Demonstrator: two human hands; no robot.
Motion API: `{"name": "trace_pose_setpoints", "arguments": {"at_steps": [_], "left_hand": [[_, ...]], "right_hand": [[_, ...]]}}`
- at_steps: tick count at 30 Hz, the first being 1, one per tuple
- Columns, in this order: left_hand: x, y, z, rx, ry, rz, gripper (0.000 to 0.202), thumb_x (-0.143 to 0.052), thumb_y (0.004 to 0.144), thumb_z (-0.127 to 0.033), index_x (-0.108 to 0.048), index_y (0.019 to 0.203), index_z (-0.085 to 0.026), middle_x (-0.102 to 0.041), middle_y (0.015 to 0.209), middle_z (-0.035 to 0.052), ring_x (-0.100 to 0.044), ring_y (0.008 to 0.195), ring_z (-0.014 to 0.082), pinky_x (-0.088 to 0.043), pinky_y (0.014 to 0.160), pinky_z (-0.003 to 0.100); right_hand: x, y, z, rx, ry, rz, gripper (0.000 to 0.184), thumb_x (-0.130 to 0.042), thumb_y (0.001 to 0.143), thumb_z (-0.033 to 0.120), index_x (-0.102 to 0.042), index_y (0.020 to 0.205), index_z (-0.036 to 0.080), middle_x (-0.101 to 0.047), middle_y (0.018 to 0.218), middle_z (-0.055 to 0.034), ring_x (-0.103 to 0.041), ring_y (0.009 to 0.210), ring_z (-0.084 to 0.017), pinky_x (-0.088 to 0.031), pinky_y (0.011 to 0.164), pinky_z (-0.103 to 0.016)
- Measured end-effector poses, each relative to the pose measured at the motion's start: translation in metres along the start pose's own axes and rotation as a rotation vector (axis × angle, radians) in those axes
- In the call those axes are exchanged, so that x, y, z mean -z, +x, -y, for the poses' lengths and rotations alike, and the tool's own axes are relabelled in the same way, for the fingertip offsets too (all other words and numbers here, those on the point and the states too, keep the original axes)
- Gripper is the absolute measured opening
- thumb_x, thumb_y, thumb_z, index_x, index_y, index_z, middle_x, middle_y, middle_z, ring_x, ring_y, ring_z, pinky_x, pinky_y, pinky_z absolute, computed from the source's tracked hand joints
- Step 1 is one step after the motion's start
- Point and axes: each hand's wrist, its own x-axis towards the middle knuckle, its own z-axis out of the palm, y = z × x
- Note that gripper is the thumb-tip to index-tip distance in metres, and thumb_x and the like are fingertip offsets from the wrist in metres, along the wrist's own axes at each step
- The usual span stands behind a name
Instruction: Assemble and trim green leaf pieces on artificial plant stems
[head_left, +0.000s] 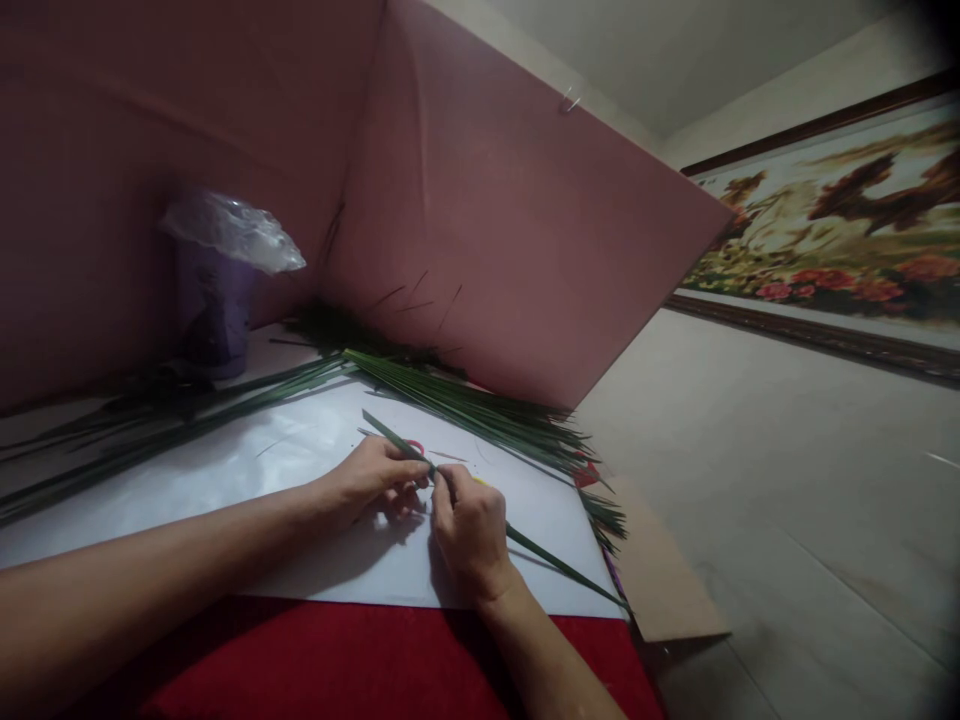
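Observation:
A long thin green stem point(555, 565) lies slanted across the white sheet point(300, 470). My left hand point(375, 475) pinches it near its upper end, fingers closed. My right hand point(469, 530) is closed round the same stem a little lower, thumb and fingers pressed on it. A small red piece point(415, 447) shows just behind my left fingers; I cannot make out what it is. The stem's lower end reaches past the sheet's right corner.
Bundles of green stems point(480, 410) fan across the back of the sheet, more at the left point(150, 420). A purple container point(214, 320) topped with clear plastic stands at the back left. Pink boards point(487, 230) wall the table. Red cloth point(337, 660) covers the near edge; cardboard point(660, 580) lies right.

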Motion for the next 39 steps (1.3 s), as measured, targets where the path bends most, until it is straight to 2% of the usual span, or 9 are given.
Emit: {"name": "trace_pose_setpoints", "arguments": {"at_steps": [5,10,14,18,22,26,32,37,39], "left_hand": [[-0.006,-0.002,-0.003,-0.059,0.029,-0.008,0.026,-0.066,0.065,-0.035,-0.059,0.060,-0.011,-0.056,0.050,0.0015,-0.051,0.040,0.0110,-0.038,0.041,0.023],[-0.004,0.000,-0.003,-0.097,0.084,-0.022,0.025,-0.063,0.067,-0.032,-0.056,0.054,-0.012,-0.054,0.047,0.0009,-0.051,0.041,0.0109,-0.036,0.042,0.022],[-0.001,0.003,-0.001,-0.106,0.035,-0.055,0.020,-0.065,0.065,-0.030,-0.061,0.064,-0.010,-0.055,0.049,0.0008,-0.049,0.040,0.0099,-0.035,0.041,0.022],[0.001,0.005,-0.001,-0.096,-0.052,-0.107,0.027,-0.069,0.061,-0.030,-0.064,0.077,-0.009,-0.057,0.052,0.0014,-0.048,0.042,0.0103,-0.038,0.042,0.023],[0.001,0.003,-0.005,-0.103,-0.071,-0.152,0.024,-0.066,0.063,-0.028,-0.064,0.076,-0.008,-0.061,0.061,0.0055,-0.048,0.044,0.0096,-0.038,0.041,0.023],[0.000,-0.001,-0.011,-0.120,-0.030,-0.206,0.018,-0.061,0.065,-0.026,-0.064,0.070,-0.009,-0.062,0.062,0.0065,-0.046,0.043,0.0087,-0.036,0.040,0.022],[0.004,0.000,-0.016,-0.191,0.006,-0.380,0.016,-0.055,0.064,-0.020,-0.053,0.050,-0.013,-0.052,0.046,0.0009,-0.043,0.039,0.0087,-0.034,0.038,0.022],[0.013,0.005,-0.023,-0.176,-0.048,-0.636,0.009,-0.053,0.062,-0.019,-0.052,0.054,-0.015,-0.055,0.052,0.0018,-0.043,0.038,0.0091,-0.040,0.037,0.025],[0.016,0.007,-0.026,-0.197,-0.072,-0.703,0.007,-0.053,0.063,-0.019,-0.051,0.057,-0.015,-0.056,0.055,0.0023,-0.046,0.041,0.0095,-0.042,0.038,0.024]], "right_hand": [[0.001,-0.001,0.007,-0.007,0.033,0.022,0.023,-0.038,0.089,0.021,-0.061,0.087,0.016,-0.066,0.070,-0.0042,-0.062,0.065,-0.016,-0.037,0.061,-0.022],[-0.001,-0.001,0.009,-0.030,-0.034,0.036,0.020,-0.040,0.087,0.018,-0.060,0.087,0.016,-0.066,0.068,-0.0034,-0.062,0.062,-0.017,-0.035,0.059,-0.024],[-0.001,0.000,0.003,-0.085,-0.087,0.038,0.020,-0.041,0.086,0.016,-0.061,0.089,0.015,-0.067,0.068,-0.0050,-0.062,0.063,-0.018,-0.034,0.059,-0.024],[0.001,0.003,-0.006,-0.153,-0.107,0.029,0.022,-0.040,0.086,0.017,-0.062,0.092,0.016,-0.067,0.064,-0.0044,-0.062,0.059,-0.017,-0.033,0.056,-0.024],[0.003,0.005,-0.012,-0.163,-0.081,0.027,0.020,-0.042,0.086,0.020,-0.061,0.090,0.016,-0.067,0.064,-0.0032,-0.062,0.056,-0.017,-0.032,0.055,-0.024],[0.002,0.007,-0.018,-0.186,-0.118,0.034,0.019,-0.043,0.086,0.018,-0.062,0.088,0.017,-0.066,0.063,-0.0031,-0.061,0.057,-0.017,-0.030,0.054,-0.025],[0.004,0.009,-0.026,-0.231,-0.236,0.050,0.019,-0.043,0.088,0.020,-0.062,0.092,0.017,-0.067,0.066,-0.0054,-0.062,0.060,-0.020,-0.029,0.054,-0.026],[0.008,0.011,-0.032,-0.287,-0.346,0.091,0.018,-0.044,0.087,0.018,-0.061,0.090,0.017,-0.067,0.064,-0.0069,-0.062,0.059,-0.021,-0.027,0.052,-0.027],[0.010,0.012,-0.035,-0.300,-0.366,0.091,0.018,-0.044,0.087,0.018,-0.061,0.092,0.017,-0.066,0.063,-0.0070,-0.062,0.059,-0.021,-0.027,0.051,-0.027]]}}
